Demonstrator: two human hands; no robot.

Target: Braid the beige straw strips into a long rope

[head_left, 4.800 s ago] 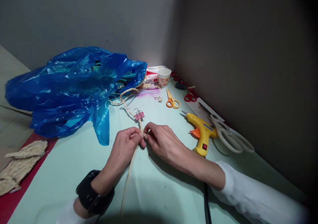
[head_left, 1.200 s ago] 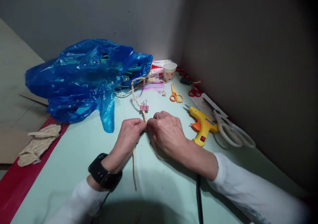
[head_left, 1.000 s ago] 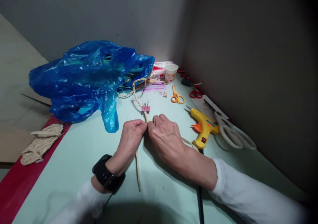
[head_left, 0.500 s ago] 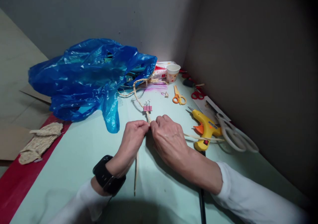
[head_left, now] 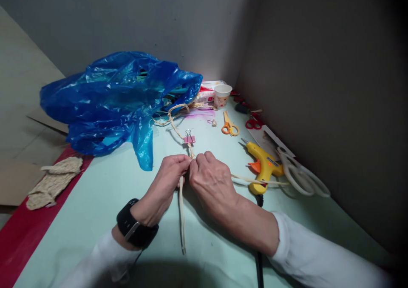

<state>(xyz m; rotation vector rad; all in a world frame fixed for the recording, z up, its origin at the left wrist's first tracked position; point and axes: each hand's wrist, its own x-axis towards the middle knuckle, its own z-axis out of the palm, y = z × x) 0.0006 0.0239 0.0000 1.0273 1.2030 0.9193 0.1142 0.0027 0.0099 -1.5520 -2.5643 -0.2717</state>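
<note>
A thin straw-coloured braid (head_left: 174, 125) runs from beside the blue bag toward me, with a pink binder clip (head_left: 189, 139) fastened on it. Just below the clip, my left hand (head_left: 170, 173) pinches the braid's near end between thumb and fingers; a black watch is on that wrist. My right hand (head_left: 212, 181) is closed at the same spot, its fingertips touching or nearly touching the left ones. One loose strand (head_left: 182, 215) hangs down from the left fingers to the table. Another strand (head_left: 245, 178) leads rightward from behind my right hand across the glue gun. The exact fingertip grip is hidden.
A yellow glue gun (head_left: 263, 166) and large white-handled scissors (head_left: 298, 173) lie right. Farther back are orange-yellow scissors (head_left: 228, 124), red-handled scissors (head_left: 254, 121) and a paper cup (head_left: 222, 95). A blue plastic bag (head_left: 117, 101) fills the back left. A woven straw piece (head_left: 55, 181) lies left.
The view has shifted, moving things rightward. A strand has swung out to the right, over the glue gun. The other loose strand shows more below my left hand. Both hands keep their pinch.
</note>
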